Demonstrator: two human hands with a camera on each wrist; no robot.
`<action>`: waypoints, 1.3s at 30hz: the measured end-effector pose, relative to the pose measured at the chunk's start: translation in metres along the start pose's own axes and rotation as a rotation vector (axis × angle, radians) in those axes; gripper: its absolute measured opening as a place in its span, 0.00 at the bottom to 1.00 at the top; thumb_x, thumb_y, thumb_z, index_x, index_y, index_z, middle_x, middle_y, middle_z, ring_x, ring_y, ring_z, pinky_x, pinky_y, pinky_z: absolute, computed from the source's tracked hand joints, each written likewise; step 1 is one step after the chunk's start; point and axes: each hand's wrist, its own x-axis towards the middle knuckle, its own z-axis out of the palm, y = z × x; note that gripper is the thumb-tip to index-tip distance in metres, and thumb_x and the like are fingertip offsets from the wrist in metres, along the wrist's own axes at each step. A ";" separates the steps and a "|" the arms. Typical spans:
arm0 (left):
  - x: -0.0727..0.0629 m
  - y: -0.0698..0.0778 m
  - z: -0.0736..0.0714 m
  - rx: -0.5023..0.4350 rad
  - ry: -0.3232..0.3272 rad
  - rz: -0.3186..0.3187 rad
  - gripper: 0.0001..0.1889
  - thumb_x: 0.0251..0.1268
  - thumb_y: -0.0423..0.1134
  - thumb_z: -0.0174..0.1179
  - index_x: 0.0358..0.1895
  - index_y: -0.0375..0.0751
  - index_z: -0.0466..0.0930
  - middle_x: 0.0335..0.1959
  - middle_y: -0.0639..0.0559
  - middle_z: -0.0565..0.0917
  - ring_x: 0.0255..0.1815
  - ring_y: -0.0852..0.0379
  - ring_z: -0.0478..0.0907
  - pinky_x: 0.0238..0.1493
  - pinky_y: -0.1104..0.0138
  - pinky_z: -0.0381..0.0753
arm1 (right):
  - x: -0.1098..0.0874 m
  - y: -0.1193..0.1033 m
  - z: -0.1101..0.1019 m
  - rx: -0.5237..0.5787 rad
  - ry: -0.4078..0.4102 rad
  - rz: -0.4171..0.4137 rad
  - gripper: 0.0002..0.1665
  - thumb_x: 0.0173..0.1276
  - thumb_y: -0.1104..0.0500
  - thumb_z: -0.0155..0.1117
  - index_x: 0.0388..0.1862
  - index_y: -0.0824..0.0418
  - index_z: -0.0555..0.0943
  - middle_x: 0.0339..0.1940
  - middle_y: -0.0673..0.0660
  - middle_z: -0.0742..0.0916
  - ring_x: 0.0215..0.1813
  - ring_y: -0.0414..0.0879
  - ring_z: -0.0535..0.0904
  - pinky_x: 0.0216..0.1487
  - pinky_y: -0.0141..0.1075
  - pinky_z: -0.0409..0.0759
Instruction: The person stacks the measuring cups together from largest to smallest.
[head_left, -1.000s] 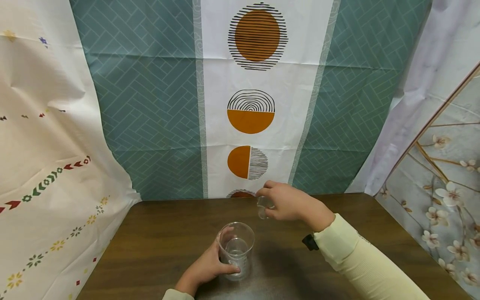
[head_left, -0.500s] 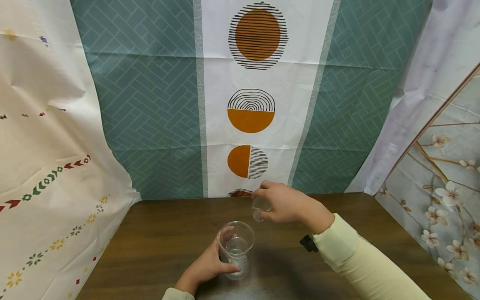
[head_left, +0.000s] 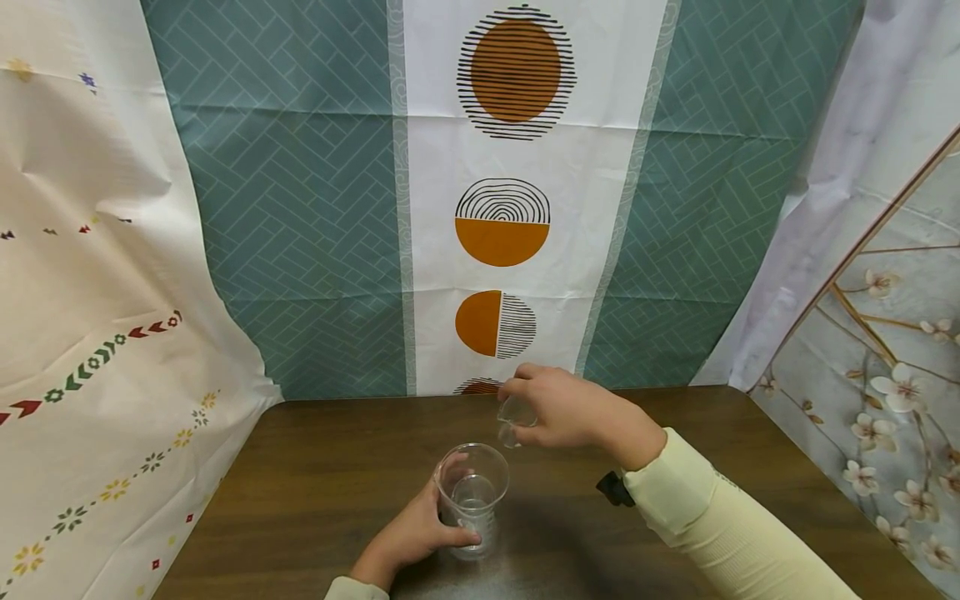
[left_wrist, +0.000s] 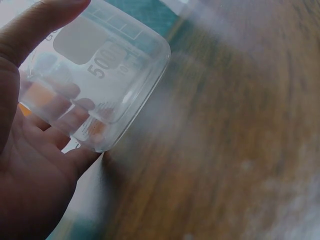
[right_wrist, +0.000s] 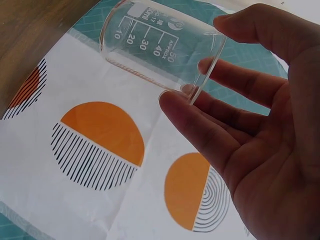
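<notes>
A large clear beaker (head_left: 483, 500) marked 500 stands on the table in the head view, its wide mouth facing up. My left hand (head_left: 416, 529) grips its left side, the thumb across the front and the fingers behind the glass. A faint ring shows inside; whether it is liquid or the glass I cannot tell. Up and to the right, my right hand (head_left: 573, 412) holds a small clear beaker (right_wrist: 160, 47) in the air, apart from the large one. In the right wrist view, its thumb and fingertips pinch the end near the 50 mark. Its contents look transparent.
The brown wooden table (head_left: 330, 467) ends at a patterned teal and white cloth (head_left: 315, 250) hanging behind. A cream cloth (head_left: 97, 375) hangs on the left and a floral one (head_left: 885, 417) on the right. A black object (head_left: 615, 489) sits at my right sleeve cuff.
My right hand has shifted slightly left and down, bringing the small beaker closer to the large beaker's rim. My left hand and the large beaker have stayed in place.
</notes>
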 end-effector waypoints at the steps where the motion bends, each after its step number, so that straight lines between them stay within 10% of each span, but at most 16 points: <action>1: 0.000 0.000 0.000 0.005 0.002 0.001 0.55 0.43 0.41 0.78 0.73 0.58 0.49 0.69 0.46 0.68 0.65 0.50 0.69 0.60 0.73 0.68 | 0.000 -0.001 0.000 0.000 0.002 -0.004 0.20 0.59 0.52 0.68 0.50 0.56 0.81 0.41 0.52 0.81 0.38 0.43 0.77 0.44 0.38 0.79; 39: -0.001 0.000 -0.001 -0.037 -0.028 -0.002 0.54 0.46 0.38 0.76 0.73 0.60 0.47 0.70 0.42 0.65 0.68 0.43 0.66 0.60 0.68 0.71 | 0.015 -0.020 0.008 -0.029 -0.047 -0.115 0.22 0.60 0.51 0.67 0.51 0.59 0.82 0.43 0.53 0.84 0.39 0.43 0.79 0.46 0.36 0.79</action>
